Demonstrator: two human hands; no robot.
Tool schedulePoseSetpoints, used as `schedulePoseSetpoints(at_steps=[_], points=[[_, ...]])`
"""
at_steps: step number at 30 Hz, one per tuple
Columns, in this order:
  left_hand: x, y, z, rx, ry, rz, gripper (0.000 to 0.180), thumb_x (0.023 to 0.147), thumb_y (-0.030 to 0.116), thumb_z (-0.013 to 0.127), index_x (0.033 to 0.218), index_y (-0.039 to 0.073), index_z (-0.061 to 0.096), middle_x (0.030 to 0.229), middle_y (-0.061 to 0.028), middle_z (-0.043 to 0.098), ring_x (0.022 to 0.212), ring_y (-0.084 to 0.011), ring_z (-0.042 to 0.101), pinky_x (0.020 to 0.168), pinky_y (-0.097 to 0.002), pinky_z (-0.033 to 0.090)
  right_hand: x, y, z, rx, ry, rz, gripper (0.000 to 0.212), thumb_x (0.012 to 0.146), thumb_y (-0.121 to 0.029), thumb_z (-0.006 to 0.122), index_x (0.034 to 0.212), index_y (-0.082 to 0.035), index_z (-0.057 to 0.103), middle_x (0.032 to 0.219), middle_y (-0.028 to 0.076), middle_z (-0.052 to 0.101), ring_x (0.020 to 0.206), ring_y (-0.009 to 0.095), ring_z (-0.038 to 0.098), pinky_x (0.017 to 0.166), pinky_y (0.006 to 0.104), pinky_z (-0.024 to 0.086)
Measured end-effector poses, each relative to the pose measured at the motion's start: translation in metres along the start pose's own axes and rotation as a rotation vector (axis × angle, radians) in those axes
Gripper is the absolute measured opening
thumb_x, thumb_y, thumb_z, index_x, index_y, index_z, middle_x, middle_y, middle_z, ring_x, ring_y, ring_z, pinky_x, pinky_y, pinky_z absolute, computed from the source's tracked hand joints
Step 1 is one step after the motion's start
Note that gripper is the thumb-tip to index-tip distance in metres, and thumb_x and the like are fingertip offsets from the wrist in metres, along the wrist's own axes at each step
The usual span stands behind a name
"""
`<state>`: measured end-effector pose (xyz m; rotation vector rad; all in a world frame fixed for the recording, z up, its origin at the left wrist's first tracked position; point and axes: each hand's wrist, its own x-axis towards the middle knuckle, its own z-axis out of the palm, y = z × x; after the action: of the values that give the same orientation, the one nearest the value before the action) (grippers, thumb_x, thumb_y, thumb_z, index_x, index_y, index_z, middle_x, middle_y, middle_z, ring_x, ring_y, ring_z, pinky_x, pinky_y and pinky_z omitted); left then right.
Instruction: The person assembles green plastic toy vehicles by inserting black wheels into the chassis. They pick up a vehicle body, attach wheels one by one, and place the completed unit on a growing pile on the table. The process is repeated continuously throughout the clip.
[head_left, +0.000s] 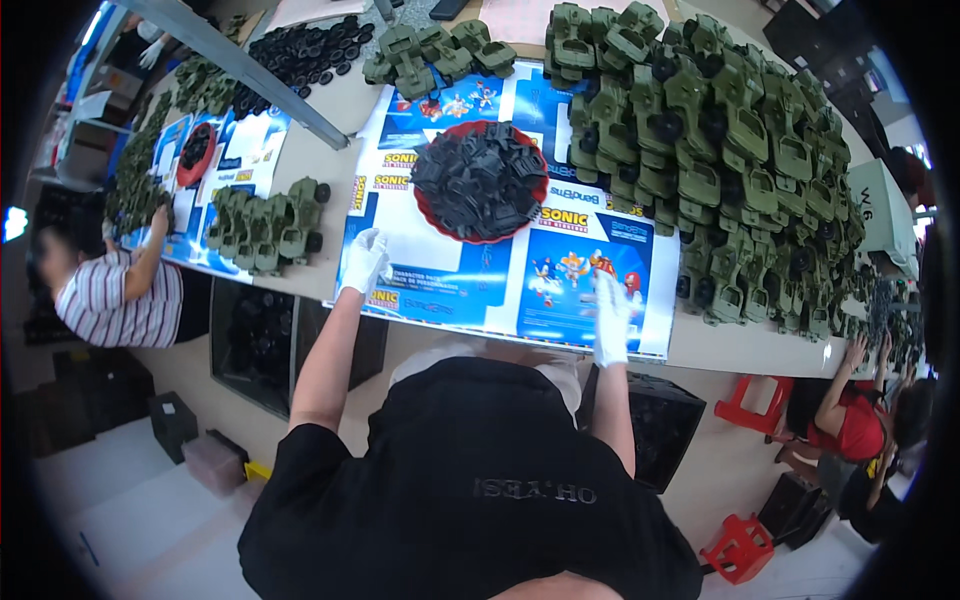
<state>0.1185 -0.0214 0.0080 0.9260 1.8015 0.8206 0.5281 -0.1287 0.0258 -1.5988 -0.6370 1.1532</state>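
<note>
Both my hands wear white gloves over a blue printed cardboard sheet (450, 262) on the table. My left hand (364, 262) is by the sheet's left edge, fingers loosely bent and apart, with nothing visible in them. Toward the sheet's right side, my right hand (610, 318) is slightly smeared by motion, its fingers stretched out and no object showing in it. Ahead, between the hands, stands a red round basket (418, 205) heaped with small black plastic parts (480, 180). To the right rises a large pile of green toy vehicle bodies (720, 150), some with black wheels.
More green vehicle bodies (265, 228) stand left, and others (440, 52) at the back. Black wheels (305, 55) lie beyond a grey metal post (250, 65). Dark crates (252, 335) sit below the table edge. Co-workers are at left (120, 295) and right (850, 425), near red stools (740, 548).
</note>
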Motion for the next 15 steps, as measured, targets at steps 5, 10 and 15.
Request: schedulePoseSetpoints(at_steps=[5, 10, 15], points=[[0.086, 0.006, 0.007, 0.175, 0.091, 0.361, 0.044, 0.095, 0.025, 0.061, 0.126, -0.004, 0.052, 0.107, -0.0129, 0.066, 0.094, -0.0199, 0.063, 0.083, -0.0320, 0.051, 0.065, -0.016, 0.096, -0.445, 0.144, -0.375, 0.032, 0.094, -0.020, 0.061, 0.117, 0.002, 0.062, 0.108, 0.014, 0.068, 0.099, 0.020, 0.064, 0.090, 0.0309, 0.047], [0.175, 0.102, 0.034, -0.203, 0.040, 0.207, 0.071, 0.086, 0.038, 0.070, 0.135, -0.008, 0.044, 0.130, -0.0220, 0.054, 0.122, -0.0283, 0.052, 0.102, -0.0345, 0.041, 0.157, -0.116, 0.180, -0.547, 0.017, -0.574, 0.042, 0.084, -0.025, 0.071, 0.117, -0.001, 0.063, 0.108, 0.018, 0.066, 0.092, 0.028, 0.067, 0.082, 0.0354, 0.052], [0.293, 0.165, 0.042, 0.189, 0.296, 0.366, 0.099, 0.074, 0.064, 0.069, 0.140, -0.004, 0.040, 0.144, -0.0247, 0.039, 0.136, -0.0383, 0.034, 0.110, -0.0439, 0.032, 0.305, -0.169, 0.262, -0.794, -0.063, -0.749, 0.055, 0.078, -0.041, 0.074, 0.115, -0.003, 0.064, 0.109, 0.021, 0.066, 0.098, 0.034, 0.065, 0.086, 0.0389, 0.051]])
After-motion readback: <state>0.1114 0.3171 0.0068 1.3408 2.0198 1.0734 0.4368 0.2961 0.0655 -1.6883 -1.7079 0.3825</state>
